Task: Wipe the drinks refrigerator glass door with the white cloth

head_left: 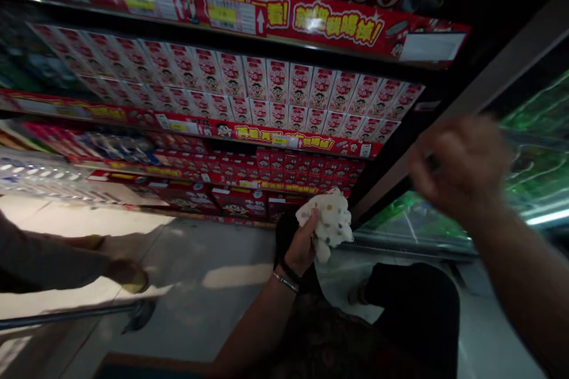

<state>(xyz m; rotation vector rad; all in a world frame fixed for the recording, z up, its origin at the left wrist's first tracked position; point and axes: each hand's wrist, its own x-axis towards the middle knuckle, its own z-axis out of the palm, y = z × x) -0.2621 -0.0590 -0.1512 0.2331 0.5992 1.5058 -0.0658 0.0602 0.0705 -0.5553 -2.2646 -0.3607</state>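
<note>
Left hand (303,244): fingers clenched on crumpled white spotted cloth (329,222), bunched above them for wiping grip. Right hand (460,166): raised, blurred; finger state cannot be told.

The cloth (329,222) in the left hand (302,246) is soft, crumpled fabric, white and matt with small coloured dots; a thin metal bangle (285,282) on that wrist catches the light. The cartons (267,92) on the shelf (249,130) are printed card with a slight sheen, behind glossy red price strips (284,18). The floor (213,284) is smooth, polished tile with reflections, and the freezer lid (427,222) looks like shiny glass.
</note>
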